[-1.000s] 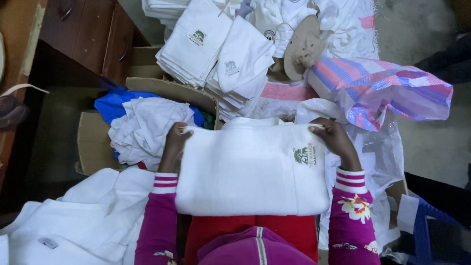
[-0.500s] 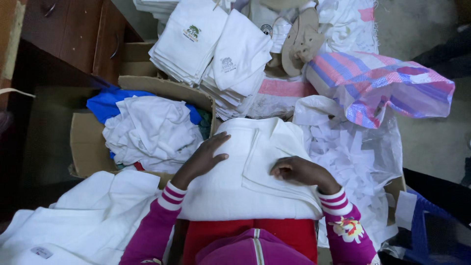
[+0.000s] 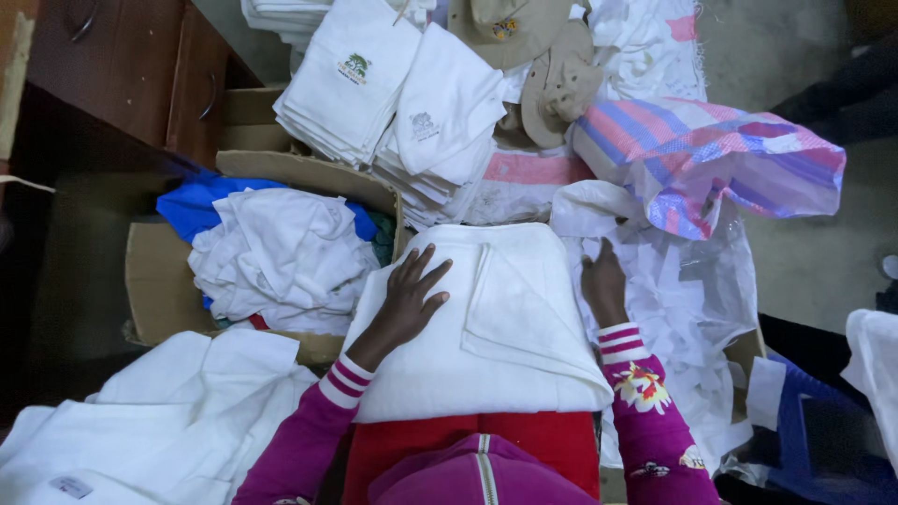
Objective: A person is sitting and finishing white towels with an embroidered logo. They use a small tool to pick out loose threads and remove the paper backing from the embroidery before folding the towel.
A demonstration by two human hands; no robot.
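A white garment [image 3: 505,327] lies partly folded on my lap, one flap turned over its middle. My left hand [image 3: 409,295] rests flat on its left part, fingers spread. My right hand [image 3: 603,282] presses at the garment's right edge, fingers down against the cloth; whether it pinches the edge is hard to tell. Both sleeves are magenta with striped cuffs.
Two stacks of folded white shirts [image 3: 393,93] stand ahead. A cardboard box [image 3: 159,281] at left holds crumpled white and blue cloth [image 3: 276,252]. Tan hats [image 3: 552,75] and a striped woven bag [image 3: 711,159] lie at the upper right. White cloth [image 3: 159,421] lies lower left.
The garment was held flat by its top corners, then a flap was folded across it. My right hand has since moved from the middle out to the right edge.
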